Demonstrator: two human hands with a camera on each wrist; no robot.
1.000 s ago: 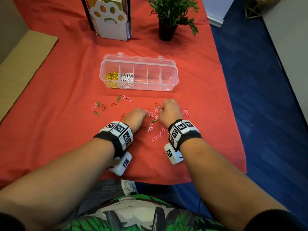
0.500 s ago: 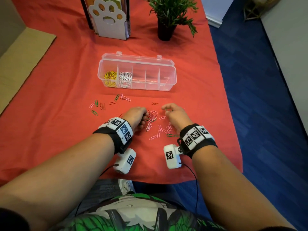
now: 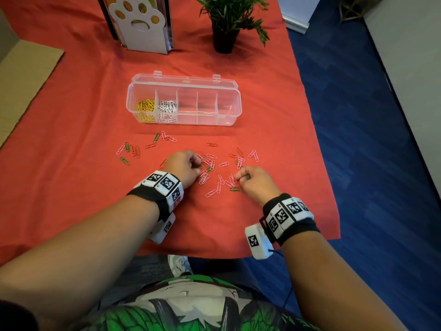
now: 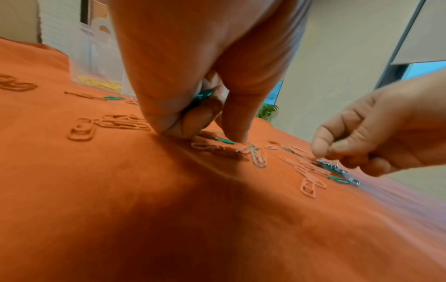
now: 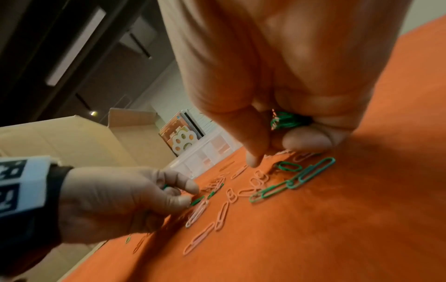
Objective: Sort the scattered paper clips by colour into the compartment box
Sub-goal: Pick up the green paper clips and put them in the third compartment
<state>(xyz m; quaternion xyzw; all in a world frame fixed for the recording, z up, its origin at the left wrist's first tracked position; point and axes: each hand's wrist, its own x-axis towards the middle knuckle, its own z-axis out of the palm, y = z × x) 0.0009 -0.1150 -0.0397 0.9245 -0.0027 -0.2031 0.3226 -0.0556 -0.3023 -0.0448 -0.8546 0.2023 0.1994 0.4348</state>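
Observation:
The clear compartment box (image 3: 207, 108) stands open on the red cloth, with yellow clips (image 3: 145, 111) in its leftmost cell and white clips (image 3: 167, 111) in the cell beside it. Pink, green and red paper clips (image 3: 219, 182) lie scattered in front of it. My left hand (image 3: 196, 164) is curled over the pile, holds green clips (image 4: 202, 97) in its palm and presses a fingertip (image 4: 235, 137) beside a green clip (image 4: 225, 141). My right hand (image 3: 238, 177) also grips a bunch of green clips (image 5: 287, 119), its fingertips just above linked green clips (image 5: 311, 173) on the cloth.
A white paw-print holder (image 3: 140, 25) and a potted plant (image 3: 225, 32) stand behind the box. More clips (image 3: 130, 151) lie to the left of my hands. The cloth's right edge (image 3: 327, 177) drops to a blue floor. Cardboard (image 3: 26, 75) lies at far left.
My right hand has drawn back toward me and to the right, from the pile's far side to its near right. The left hand has stayed almost in place at the pile.

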